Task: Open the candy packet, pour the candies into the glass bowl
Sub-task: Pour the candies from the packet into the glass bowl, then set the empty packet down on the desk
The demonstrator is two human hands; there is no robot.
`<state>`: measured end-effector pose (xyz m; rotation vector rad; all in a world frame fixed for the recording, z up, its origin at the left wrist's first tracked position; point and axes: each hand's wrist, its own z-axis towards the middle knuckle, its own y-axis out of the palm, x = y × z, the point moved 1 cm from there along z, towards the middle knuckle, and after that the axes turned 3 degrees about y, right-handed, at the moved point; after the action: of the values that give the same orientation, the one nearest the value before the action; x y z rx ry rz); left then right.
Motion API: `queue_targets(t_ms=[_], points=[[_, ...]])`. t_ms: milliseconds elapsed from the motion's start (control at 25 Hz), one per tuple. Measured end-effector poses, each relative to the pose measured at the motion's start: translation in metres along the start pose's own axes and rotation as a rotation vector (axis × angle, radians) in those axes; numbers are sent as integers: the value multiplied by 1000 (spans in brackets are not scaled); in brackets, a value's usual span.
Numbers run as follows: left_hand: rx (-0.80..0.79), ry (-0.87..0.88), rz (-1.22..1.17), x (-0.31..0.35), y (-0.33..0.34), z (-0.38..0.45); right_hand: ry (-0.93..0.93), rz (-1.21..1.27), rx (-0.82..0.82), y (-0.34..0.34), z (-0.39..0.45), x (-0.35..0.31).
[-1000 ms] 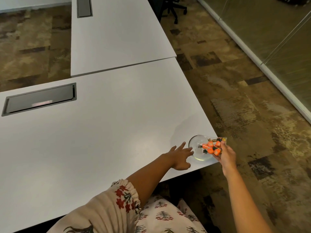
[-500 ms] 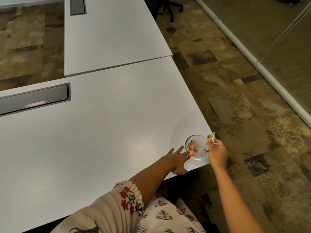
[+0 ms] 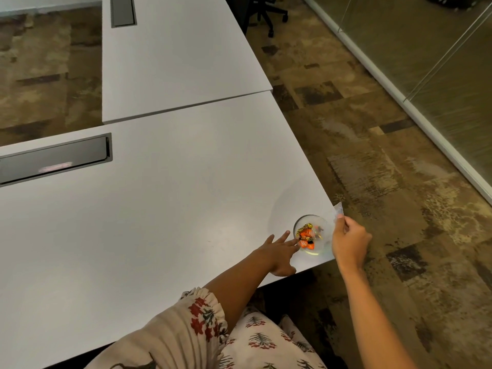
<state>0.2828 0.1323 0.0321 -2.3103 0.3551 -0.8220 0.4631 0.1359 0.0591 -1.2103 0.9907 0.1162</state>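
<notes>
A small glass bowl stands at the near right corner of the white table. Orange and gold wrapped candies lie inside it. My right hand hovers at the bowl's right rim, pinching the clear candy packet, which sticks up from my fingers and looks empty. My left hand rests flat on the table with fingers spread, fingertips touching the bowl's left side.
The bowl sits close to the table's right and front edges. A dark cable hatch is set into the table at the left. A second white table adjoins behind. An office chair base and a glass wall stand at the right.
The candies have left the packet and now lie in the bowl. My right hand has lifted the emptied packet upright at the bowl's right side. My left hand stays by the bowl.
</notes>
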Motion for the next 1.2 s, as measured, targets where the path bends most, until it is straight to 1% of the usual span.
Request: queue_targets(t_ms=[80, 160, 240, 280, 360, 480, 560, 680, 760, 840, 880, 960, 1040, 1200], points=[[9, -27, -127, -1, 1, -3, -58, 12, 78, -7, 0, -5], [33, -71, -264, -4, 2, -7, -22, 95, 119, -11, 2, -9], [93, -122, -411, -9, 2, -13, 36, 190, 116, -8, 1, -11], [140, -151, -517, -11, 1, -16, 49, 222, 98, -5, 0, -12], [268, -215, -805, -16, -5, -24, 72, 268, 39, 5, -7, -17], [437, -301, -1391, -23, -17, -37, 106, 308, -54, 25, -23, -31], [495, -334, -1701, -30, -21, -43, 109, 350, -110, 37, -34, -42], [511, -324, -1983, -44, -22, -57, 141, 501, -268, 55, -46, -60], [484, -319, -2098, -53, -19, -66, 200, 660, -427, 66, -53, -72], [510, -321, -2129, -64, -12, -75, 226, 724, -536, 78, -60, -84], [559, -324, -2119, -70, -9, -77, 242, 747, -572, 83, -63, -88], [723, -344, -2096, -82, -1, -84, 277, 764, -640, 92, -69, -95], [868, -377, -2089, -95, 5, -95, 293, 715, -692, 100, -73, -98], [1090, -463, -2110, -122, 17, -121, 339, 576, -778, 115, -80, -102]])
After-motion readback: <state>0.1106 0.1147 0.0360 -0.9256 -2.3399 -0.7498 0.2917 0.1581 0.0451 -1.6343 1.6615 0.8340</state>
